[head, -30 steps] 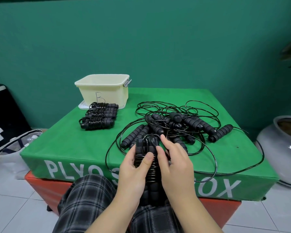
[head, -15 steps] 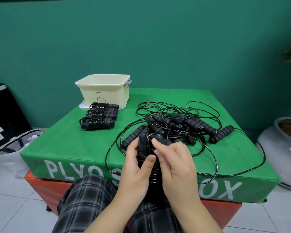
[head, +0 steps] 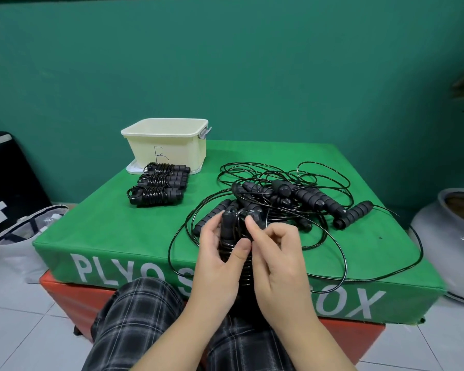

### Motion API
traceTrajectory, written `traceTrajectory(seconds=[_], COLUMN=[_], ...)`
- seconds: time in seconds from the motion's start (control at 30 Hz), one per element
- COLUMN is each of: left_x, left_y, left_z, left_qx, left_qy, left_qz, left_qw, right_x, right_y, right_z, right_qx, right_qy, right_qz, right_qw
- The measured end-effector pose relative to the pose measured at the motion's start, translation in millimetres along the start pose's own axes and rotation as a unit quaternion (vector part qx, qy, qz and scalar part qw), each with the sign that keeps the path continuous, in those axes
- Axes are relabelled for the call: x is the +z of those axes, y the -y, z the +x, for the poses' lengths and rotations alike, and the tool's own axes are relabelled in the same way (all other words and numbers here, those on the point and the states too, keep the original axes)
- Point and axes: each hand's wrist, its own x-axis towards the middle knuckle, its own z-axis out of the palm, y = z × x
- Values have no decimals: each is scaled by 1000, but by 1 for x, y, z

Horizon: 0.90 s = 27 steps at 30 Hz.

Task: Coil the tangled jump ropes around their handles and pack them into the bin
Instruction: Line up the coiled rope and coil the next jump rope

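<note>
Head view, the only camera. Low centre of the frame: my left hand (head: 220, 259) is wrapped around a pair of black handles (head: 229, 223) stood upright side by side, thumb pressed across the cord coils (head: 245, 266) wound round them, fingers curled behind. Grasp is firm, clenched on the bundle. My right hand (head: 276, 259) sits just beside it, touching the same bundle; index finger extended up to the top of the right-hand handle, remaining fingers curled. It appears to pinch the black cord at the handle tops, though the exact contact is hidden by the fingers.

Centre right: the tangled ropes (head: 292, 199), loose black loops and several foam handles heaped on the green plyo box (head: 113, 234). One loop hangs over the box's front edge.

Left of centre: three finished coiled ropes (head: 158, 186) lying side by side. Just behind them, touching or nearly so, the cream bin (head: 169, 145) marked "B", standing on its lid. I cannot see its interior.

Lower frame: plaid trousers (head: 134, 322). Right edge: a grey ceramic pot (head: 450, 242).
</note>
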Motion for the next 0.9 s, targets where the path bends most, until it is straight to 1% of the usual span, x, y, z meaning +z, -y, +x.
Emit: traceTrajectory(seconds=[0.07,0.13,0.23,0.3,0.37,0.43,0.53,0.63,0.8,0.9], left_x=[-1,0,3,3,2,1,1,-1,-1,-2], left_y=[-3,-4,-5,-2,-1,-1,-4,-7,-4,-4], left_z=[-1,0,1,-1,-2,-3,-3,-3,-1,-2], left_qx=[19,46,44,44,41,34,31,36,34,38], left_qy=[11,30,44,48,48,48,57,62,62,67], left_qz=[26,57,45,40,43,57,93,114,112,120], left_qw=[999,997,997,997,997,997,994,991,991,990], right_x=[1,2,1,-1,-2,-3,-3,-5,-8,-12], right_y=[0,0,1,3,4,4,3,2,-2,-5], right_z=[-1,-2,-5,-5,-2,0,0,3,12,16], right_qx=[-11,-12,-6,-18,-29,-12,15,22,30,49], right_qy=[5,-14,-59,-89,-101,-89,-70,-53,-13,6], right_qz=[-17,-35,-37,-37,-48,-43,-7,8,11,41], right_qw=[1000,999,998,995,993,995,997,998,999,998])
